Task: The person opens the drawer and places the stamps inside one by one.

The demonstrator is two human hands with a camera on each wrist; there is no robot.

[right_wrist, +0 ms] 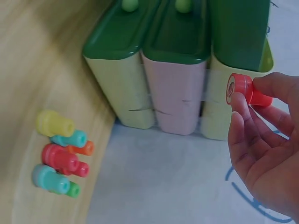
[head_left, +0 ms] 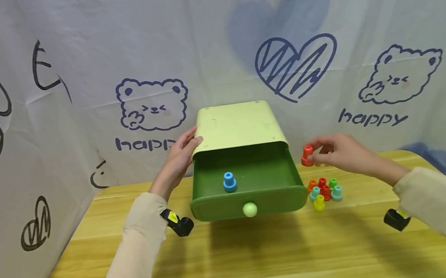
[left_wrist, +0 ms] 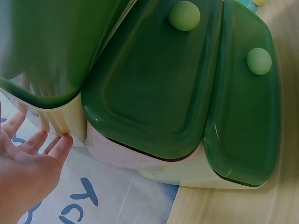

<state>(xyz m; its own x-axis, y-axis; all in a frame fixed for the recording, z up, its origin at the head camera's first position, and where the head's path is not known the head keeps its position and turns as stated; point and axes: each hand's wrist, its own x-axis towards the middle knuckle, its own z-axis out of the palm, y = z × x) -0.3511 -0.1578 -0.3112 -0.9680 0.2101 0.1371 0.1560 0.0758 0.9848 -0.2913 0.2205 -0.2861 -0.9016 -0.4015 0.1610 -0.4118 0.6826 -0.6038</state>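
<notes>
"Saw what at the back?"

"Saw a white sheet (head_left: 204,29), printed in blue with hearts (head_left: 298,67), bears (head_left: 400,75) and the word 'happy'."

"And next in size?"

"Found a wood-grained bench (head_left: 269,259) in front, bearing a cabinet (head_left: 236,124) of cream and pink close before the sheet."

"Noticed any open drawer?"

"Found the top drawer (head_left: 217,209) pulled well out. From the left wrist, saw the middle drawer (left_wrist: 145,84) and the bottom drawer (left_wrist: 247,121) closed."

"Saw any arms?"

"Saw pale sleeves (head_left: 133,262) reaching in from the near side, left and right of the cabinet."

"Noted what of the left hand (head_left: 179,158)?"

"Saw it laid against the cabinet's left wall, fingers loose, fingertips touching, clenched on nothing."

"And of the right hand (head_left: 342,153)?"

"Saw it pinching a red stamp (head_left: 307,157) between thumb and fingers, raised above the bench, just right of the top drawer, wide end down and slightly tilted."

"Spotted anything else small?"

"Spotted a round, pale green knob (head_left: 250,209) on each drawer front, and a blue stamp (head_left: 229,182) upright inside the top drawer, left of its middle."

"Counted any more?"

"Counted seven, clustered on the bench below the right hand: two red ones (head_left: 326,193), two teal ones (head_left: 336,194), a yellow one (head_left: 319,203), a green one (head_left: 333,183) and an orange one (head_left: 312,185)."
</notes>
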